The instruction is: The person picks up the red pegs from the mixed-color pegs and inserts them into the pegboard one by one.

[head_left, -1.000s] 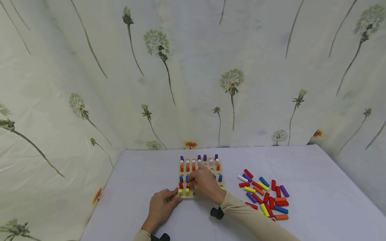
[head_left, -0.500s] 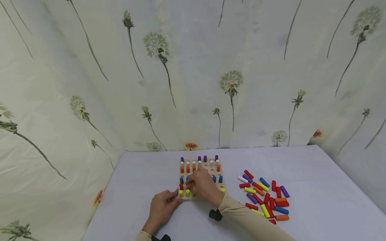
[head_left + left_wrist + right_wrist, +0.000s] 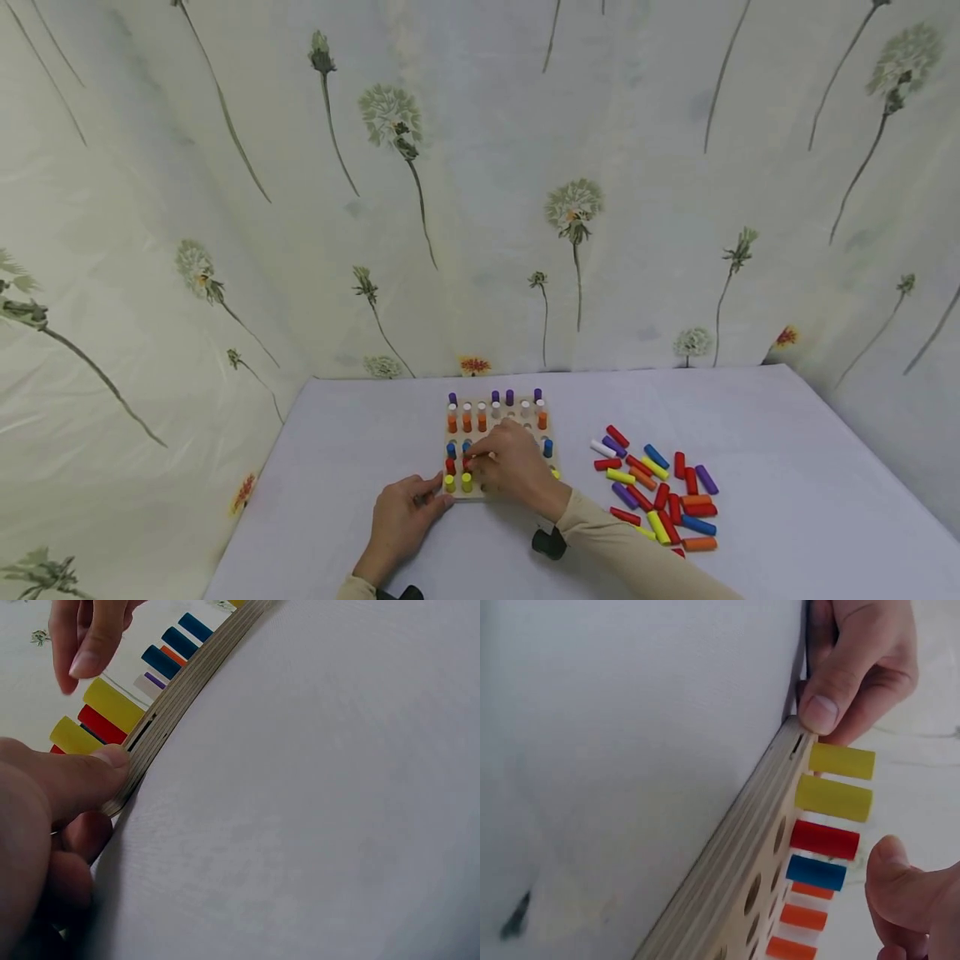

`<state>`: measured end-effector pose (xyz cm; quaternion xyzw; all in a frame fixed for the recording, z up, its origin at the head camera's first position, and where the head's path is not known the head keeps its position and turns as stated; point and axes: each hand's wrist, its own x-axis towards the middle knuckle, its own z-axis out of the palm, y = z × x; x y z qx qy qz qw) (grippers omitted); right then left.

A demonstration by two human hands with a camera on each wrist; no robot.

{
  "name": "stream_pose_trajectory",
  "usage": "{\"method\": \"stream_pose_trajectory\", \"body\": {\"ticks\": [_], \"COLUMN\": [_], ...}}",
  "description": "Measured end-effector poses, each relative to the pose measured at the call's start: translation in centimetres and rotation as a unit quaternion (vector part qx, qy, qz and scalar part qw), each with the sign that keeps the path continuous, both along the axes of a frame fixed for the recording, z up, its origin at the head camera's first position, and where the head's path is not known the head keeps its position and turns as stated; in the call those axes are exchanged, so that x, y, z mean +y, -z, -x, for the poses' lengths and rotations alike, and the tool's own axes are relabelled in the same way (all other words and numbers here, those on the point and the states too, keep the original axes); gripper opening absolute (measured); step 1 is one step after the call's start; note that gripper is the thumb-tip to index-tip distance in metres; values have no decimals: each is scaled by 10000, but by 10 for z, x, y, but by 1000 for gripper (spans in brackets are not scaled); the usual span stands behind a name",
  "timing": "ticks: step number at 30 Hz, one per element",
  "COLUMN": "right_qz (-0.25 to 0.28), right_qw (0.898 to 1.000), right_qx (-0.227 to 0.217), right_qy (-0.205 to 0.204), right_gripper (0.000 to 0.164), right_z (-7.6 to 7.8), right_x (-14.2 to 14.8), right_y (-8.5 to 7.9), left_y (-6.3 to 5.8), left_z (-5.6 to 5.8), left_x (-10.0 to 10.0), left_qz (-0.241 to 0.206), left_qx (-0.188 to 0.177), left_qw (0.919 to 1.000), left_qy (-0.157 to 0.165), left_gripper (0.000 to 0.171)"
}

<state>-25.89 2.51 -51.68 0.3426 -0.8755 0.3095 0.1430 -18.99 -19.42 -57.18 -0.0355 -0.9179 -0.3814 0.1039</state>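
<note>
Left hand: the left hand [image 3: 401, 521] rests on the table [image 3: 787, 500] with thumb and fingertips pressed against the near-left corner of the peg board [image 3: 498, 402]; in the left wrist view the thumb [image 3: 71, 776] lies flat on the plywood edge, steadying it, with nothing clasped in the palm

Right hand: the right hand [image 3: 516, 468] hovers low over the near rows, fingers curled down toward the pegs; whether it has a peg pinched I cannot tell, since the fingertips hide it and the right wrist view shows only a bare thumb [image 3: 900, 889] just off the red peg [image 3: 825, 840]

Peg board: under both hands, its corner against the left thumb; two yellow pegs [image 3: 457, 482] stand just beyond that thumb, with a red and a blue peg behind them

Just changed: over the last second the right hand has drawn back from the middle rows toward the near rows; the left hand has stayed put at the corner

What that means: my reading is that the work has shifted to the near rows, close to the red peg

Loose pegs: the pile of loose pegs [image 3: 660, 487] lies well to the right of the right hand, untouched
</note>
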Motion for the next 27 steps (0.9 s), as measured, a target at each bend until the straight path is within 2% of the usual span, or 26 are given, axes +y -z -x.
{"method": "stream_pose_trajectory", "body": {"ticks": [5, 11, 20, 27], "right_qz": [117, 107, -626, -1195], "right_qw": [9997, 9983, 9903, 9784], "right_qx": [-107, -269, -496, -1080], "right_qy": [168, 510, 1141, 1296], "right_gripper": [10, 9, 8, 6], "right_z": [-1, 6, 15, 16], "right_x": [22, 58, 123, 158], "right_y": [-7, -16, -28, -16], "left_y": [-2, -3, -3, -4], "left_z": [-1, -3, -2, -3], "left_x": [1, 2, 4, 4], "left_qz": [47, 15, 81, 12], "left_qx": [-23, 33, -18, -141], "left_qw": [10000, 10000, 9999, 9998], "left_qy": [1, -14, -59, -103], "left_gripper": [37, 36, 37, 39]}}
